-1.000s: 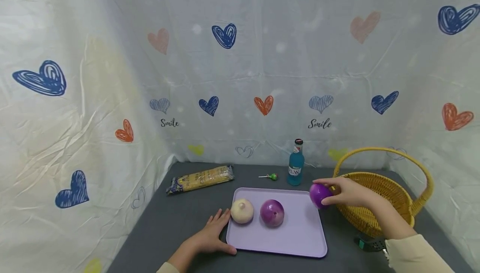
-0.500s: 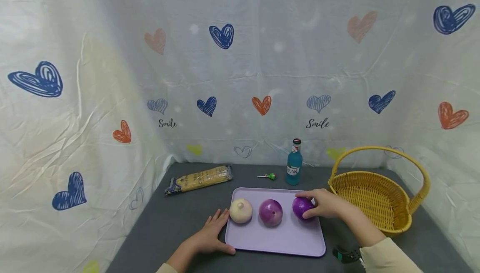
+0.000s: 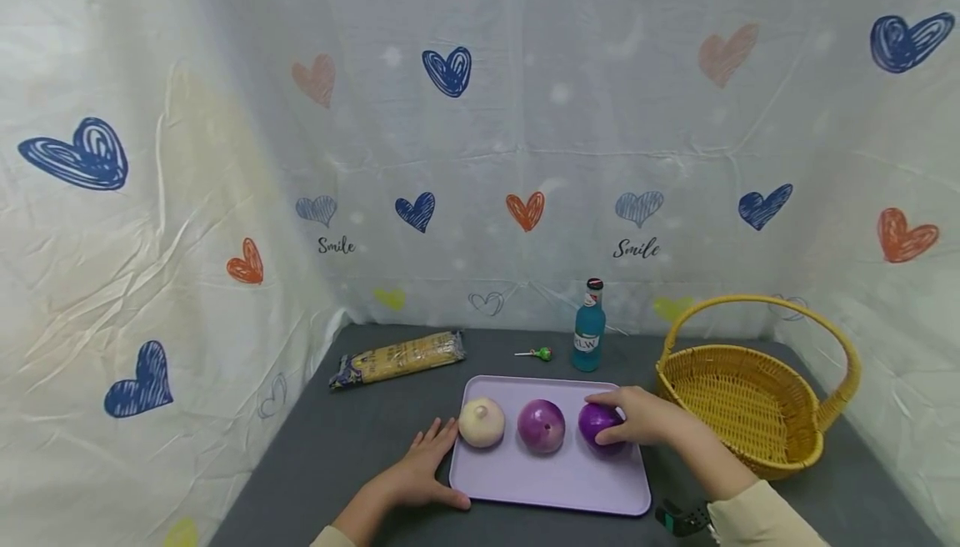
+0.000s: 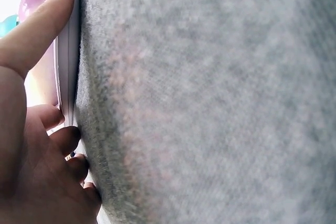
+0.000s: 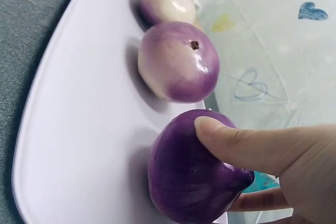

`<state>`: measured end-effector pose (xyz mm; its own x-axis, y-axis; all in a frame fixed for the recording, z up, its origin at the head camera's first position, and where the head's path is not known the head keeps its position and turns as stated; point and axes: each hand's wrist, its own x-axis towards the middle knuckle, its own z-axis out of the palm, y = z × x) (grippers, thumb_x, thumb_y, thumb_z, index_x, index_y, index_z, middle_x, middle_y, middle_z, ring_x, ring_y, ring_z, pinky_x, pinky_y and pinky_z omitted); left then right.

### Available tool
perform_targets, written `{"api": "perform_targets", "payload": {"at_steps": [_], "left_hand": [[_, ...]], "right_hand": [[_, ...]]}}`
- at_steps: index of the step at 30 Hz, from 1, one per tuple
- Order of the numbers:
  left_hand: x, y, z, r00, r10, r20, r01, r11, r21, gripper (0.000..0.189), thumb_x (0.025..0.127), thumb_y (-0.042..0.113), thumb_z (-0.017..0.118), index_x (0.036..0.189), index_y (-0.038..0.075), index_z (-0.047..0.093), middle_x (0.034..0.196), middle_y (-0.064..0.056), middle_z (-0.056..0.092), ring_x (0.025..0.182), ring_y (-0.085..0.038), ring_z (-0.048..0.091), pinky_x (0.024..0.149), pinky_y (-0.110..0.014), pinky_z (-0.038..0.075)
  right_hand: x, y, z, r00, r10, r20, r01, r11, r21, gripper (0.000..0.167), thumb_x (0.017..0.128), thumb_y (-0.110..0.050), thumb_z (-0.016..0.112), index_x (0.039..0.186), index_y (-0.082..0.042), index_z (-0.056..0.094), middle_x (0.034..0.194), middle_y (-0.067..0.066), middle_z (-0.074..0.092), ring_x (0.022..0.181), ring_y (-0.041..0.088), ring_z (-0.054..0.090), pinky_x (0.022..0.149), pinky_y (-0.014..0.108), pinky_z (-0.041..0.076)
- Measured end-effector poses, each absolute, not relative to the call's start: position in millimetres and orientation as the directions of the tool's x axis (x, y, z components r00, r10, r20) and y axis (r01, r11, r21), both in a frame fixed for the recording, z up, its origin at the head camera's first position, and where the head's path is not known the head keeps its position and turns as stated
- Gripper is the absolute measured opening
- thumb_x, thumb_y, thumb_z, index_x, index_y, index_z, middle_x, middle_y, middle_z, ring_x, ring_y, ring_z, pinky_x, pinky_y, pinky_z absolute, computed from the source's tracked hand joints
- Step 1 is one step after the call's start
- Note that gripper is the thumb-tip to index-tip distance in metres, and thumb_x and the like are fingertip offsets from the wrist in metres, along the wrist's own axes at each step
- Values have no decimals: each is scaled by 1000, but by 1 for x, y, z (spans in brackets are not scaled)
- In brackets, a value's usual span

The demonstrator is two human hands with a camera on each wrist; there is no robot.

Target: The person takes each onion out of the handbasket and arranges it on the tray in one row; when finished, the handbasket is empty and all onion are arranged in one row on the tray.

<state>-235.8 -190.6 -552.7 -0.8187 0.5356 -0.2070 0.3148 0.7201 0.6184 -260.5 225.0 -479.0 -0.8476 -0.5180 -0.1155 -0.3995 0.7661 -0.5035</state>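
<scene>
My right hand [image 3: 637, 415] grips a dark purple onion [image 5: 189, 171] on the right part of the lilac tray [image 3: 551, 480]; in the right wrist view my thumb lies across its side. A purple-and-white round vegetable [image 3: 542, 426] with a small brown stem spot sits mid-tray. At the tray's left side is a cream onion-shaped vegetable [image 3: 482, 423] with a small tip, purple underneath in the right wrist view. My left hand [image 3: 420, 470] has its fingers spread and touches the tray's left and front edges; the left wrist view shows thumb and fingertips against the rim.
A yellow wicker basket [image 3: 738, 405] with a tall handle stands right of the tray. Behind the tray are a blue bottle [image 3: 588, 330], a green lollipop [image 3: 542, 353] and a long yellow packet [image 3: 401, 358]. A dark watch-like band [image 3: 682, 519] is by the right sleeve.
My right hand has moved left from beside the basket, bringing the dark purple onion over and down onto the tray. The left hand has stayed at the tray's edge.
</scene>
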Motion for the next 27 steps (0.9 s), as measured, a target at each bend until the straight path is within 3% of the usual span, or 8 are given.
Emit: {"api": "perform_targets", "payload": {"at_steps": [6, 13, 18, 27], "left_hand": [[-236, -189, -553, -813, 550, -190, 326, 701, 634, 120, 76, 60, 81, 162, 5, 18, 168, -21, 14, 155, -45, 3, 119, -69, 4], [-234, -189, -549, -819, 541, -189, 318, 703, 636, 121, 75, 60, 82, 161, 4, 19, 168, -20, 16, 155, -45, 5, 119, -70, 5], [-235, -189, -549, -822, 534, -197, 308, 708, 636, 120, 75, 58, 83, 161, 5, 19, 168, -21, 16, 154, -47, 5, 118, -71, 6], [-236, -190, -556, -830, 525, -188, 294, 699, 652, 121, 73, 60, 83, 162, 7, 21, 168, -18, 17, 155, -43, 5, 120, -69, 5]], "right_hand": [[-259, 224, -478, -858, -495, -138, -367, 778, -510, 68, 83, -36, 83, 138, -4, 61, 129, 19, 65, 117, 37, 61, 95, 56, 52], [-258, 224, -480, -862, -482, -154, -345, 782, -519, 69, 83, -39, 83, 138, -4, 60, 127, 18, 66, 114, 35, 62, 93, 56, 52], [-258, 223, -483, -845, -520, -129, -385, 757, -528, 73, 83, -41, 82, 141, -3, 57, 129, 20, 65, 113, 35, 64, 93, 55, 53], [-260, 223, -485, -831, -550, -83, -437, 738, -515, 83, 79, -40, 85, 147, -6, 51, 140, 25, 58, 126, 46, 56, 100, 63, 47]]}}
